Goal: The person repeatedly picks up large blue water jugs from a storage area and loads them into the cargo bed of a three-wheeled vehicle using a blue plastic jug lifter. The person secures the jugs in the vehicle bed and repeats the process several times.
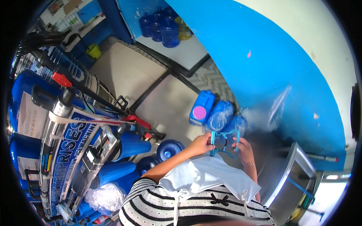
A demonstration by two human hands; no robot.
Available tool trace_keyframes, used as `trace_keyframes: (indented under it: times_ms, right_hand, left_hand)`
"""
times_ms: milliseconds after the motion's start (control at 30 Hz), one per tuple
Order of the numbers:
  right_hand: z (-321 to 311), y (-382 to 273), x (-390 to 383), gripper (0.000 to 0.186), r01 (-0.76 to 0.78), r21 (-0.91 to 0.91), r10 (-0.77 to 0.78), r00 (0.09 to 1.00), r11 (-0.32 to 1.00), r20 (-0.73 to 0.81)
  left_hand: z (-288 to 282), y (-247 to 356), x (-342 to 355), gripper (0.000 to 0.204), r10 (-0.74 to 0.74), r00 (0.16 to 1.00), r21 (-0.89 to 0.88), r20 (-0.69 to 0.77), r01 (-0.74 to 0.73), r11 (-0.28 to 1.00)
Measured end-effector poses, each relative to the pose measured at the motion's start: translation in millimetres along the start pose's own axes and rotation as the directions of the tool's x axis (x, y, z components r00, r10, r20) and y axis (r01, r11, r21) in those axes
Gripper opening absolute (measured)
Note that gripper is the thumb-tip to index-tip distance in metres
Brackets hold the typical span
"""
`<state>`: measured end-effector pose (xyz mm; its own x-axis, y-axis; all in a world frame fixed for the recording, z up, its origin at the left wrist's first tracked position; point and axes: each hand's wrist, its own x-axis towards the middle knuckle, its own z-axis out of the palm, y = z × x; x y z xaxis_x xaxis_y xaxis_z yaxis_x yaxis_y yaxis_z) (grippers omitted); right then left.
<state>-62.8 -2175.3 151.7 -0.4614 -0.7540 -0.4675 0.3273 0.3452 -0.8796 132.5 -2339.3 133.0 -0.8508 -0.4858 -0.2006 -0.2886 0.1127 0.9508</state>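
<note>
My left hand (201,145) grips one end of a light-blue plastic frame (213,142), open in the middle and shaped like a jug-carrying handle. On its other end, my right hand (245,150) closes with thumb and fingers. The frame is held up in front of my chest, above a white apron (200,169). Just beyond it stands a blue rectangular jug (203,101) bearing a pink round sticker. Beside that are blue round bottles (220,118) partly covered in clear plastic.
To the left, a metal rack (52,150) with red-tipped bars and tall blue tanks (26,101) crowds close. Blue water bottles (169,32) stand in a far alcove. A metal-edged counter (290,162) lies at right, and a blue wall (264,56) rises beyond. Another bottle (169,150) rests near my left forearm.
</note>
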Motion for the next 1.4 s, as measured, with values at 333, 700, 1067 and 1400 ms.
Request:
trace_keyframes:
  times_ms: [333,700,1067,1400]
  right_hand:
    - [104.0,-100.8,187.0,0.029,0.037,-0.185,0.045,0.906,0.982,0.422]
    - [332.6,-190.8,401.6,0.02,0.066,-0.175,0.02,0.895,0.982,0.445]
    - [481.2,-252.6,561.9,0.025,-0.052,-0.154,0.107,0.921,0.987,0.374]
    - [621.7,-328.2,734.6,0.026,0.023,-0.218,0.12,0.777,0.976,0.618]
  left_hand:
    - [-165.3,15.8,112.5,0.016,-0.047,0.997,0.046,-0.055,0.049,0.998]
    - [-454.2,-39.5,229.0,0.019,-0.081,0.997,0.046,0.011,0.08,0.996]
    - [-642.8,-105.2,279.4,0.022,-0.182,0.982,-0.247,-0.039,0.167,0.954]
    - [-803.7,-136.0,352.9,0.021,-0.265,0.89,-0.33,-0.37,0.14,0.934]
